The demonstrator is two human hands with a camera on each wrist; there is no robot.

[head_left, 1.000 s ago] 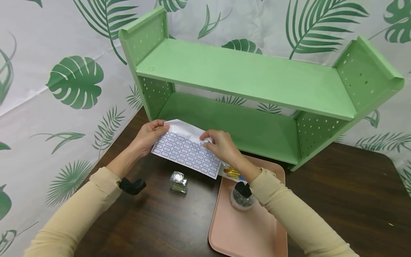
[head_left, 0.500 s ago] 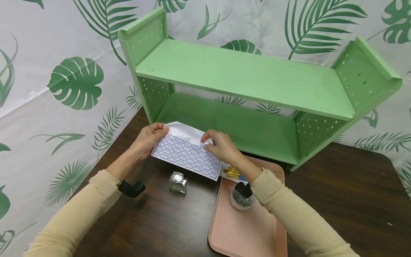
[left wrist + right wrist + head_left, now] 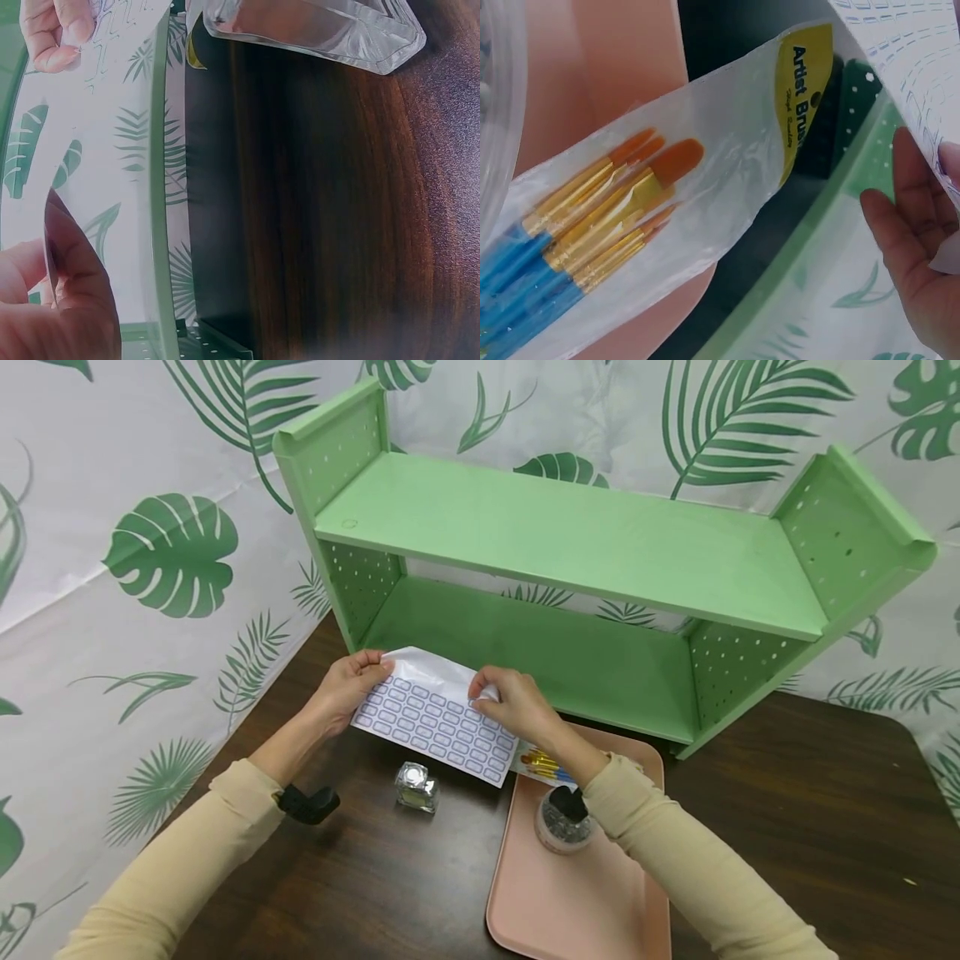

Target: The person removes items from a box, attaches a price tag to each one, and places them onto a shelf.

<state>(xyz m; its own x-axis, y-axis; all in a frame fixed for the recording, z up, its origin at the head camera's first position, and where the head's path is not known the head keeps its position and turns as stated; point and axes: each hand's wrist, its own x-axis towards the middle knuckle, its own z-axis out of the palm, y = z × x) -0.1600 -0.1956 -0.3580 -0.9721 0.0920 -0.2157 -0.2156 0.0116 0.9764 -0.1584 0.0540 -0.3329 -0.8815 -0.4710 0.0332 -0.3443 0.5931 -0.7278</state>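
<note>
Held up by both hands above the table is a white sheet of label stickers, printed with rows of small blue-outlined rectangles below a blank top strip. My left hand pinches its upper left corner between thumb and fingers. At the upper right part, my right hand pinches the sheet, where a bit of white paper bends up at the fingers. The left wrist view shows the left thumb and fingers on either side of the sheet's edge. A small clear glass bottle stands on the table below the sheet.
A green two-tier metal shelf stands behind the hands. On the right, a pink tray bears a round clear jar and a plastic packet of artist brushes. A leaf-print sheet covers the wall.
The sheet of label stickers has dipped slightly, its lower edge coming a little toward me. Both hands keep their pinch on it, nearly still.
</note>
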